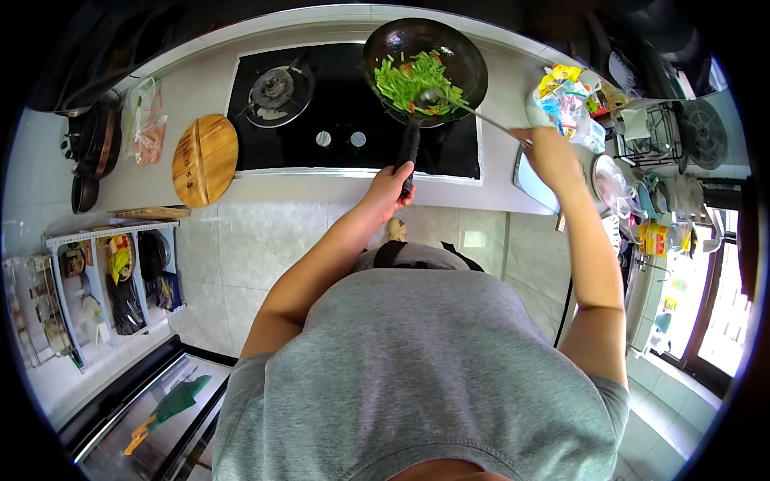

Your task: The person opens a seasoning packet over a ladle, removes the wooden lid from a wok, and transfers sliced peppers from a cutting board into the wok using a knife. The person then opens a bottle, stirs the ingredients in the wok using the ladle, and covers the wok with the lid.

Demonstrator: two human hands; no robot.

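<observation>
A dark wok (469,64) sits over the right burner of the black gas stove, holding chopped green vegetables (413,78) with bits of red among them. My left hand (390,191) is closed around the wok's black handle (411,144), close to the counter's front edge. Over the counter to the right, my right hand (553,160) grips the end of a long metal ladle (481,117). The ladle's bowl rests in the wok, at the lower right side of the vegetables.
Left of the stove (337,88) lie a round wooden board (210,160) and a plastic bag (147,128). The bare left burner (277,92) stands beside the wok. Colourful packages (569,100) and a wire rack (648,132) occupy the right counter. A shelf cart (116,272) stands at left.
</observation>
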